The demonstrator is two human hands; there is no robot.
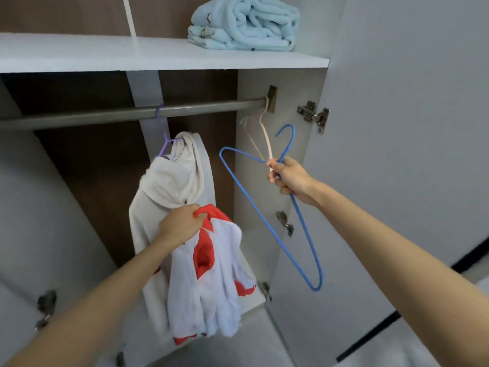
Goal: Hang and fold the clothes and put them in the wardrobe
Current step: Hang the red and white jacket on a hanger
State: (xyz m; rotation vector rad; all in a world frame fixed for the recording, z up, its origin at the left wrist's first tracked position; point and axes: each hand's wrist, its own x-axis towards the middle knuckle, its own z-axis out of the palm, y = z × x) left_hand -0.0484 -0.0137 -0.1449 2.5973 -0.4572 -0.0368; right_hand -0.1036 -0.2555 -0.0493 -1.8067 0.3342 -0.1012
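Observation:
My left hand [182, 221] grips a white garment with red trim [209, 276] by its red collar, and the garment hangs down in front of the open wardrobe. My right hand [291, 178] grips a blue wire hanger [254, 207] near its neck, held off the rail with its hook up. A grey metal rail [111, 113] runs across the wardrobe. A cream garment [169, 181] hangs from the rail on a purple hanger [165, 144]. A pale pink hanger [264, 139] hangs empty at the rail's right end, just behind my right hand.
A folded light blue blanket [243, 22] lies on the white shelf [132, 53] above the rail. The open wardrobe door [397, 128] with its metal hinges [313, 116] stands to the right. The wardrobe's side panel [277, 83] is close behind the hangers.

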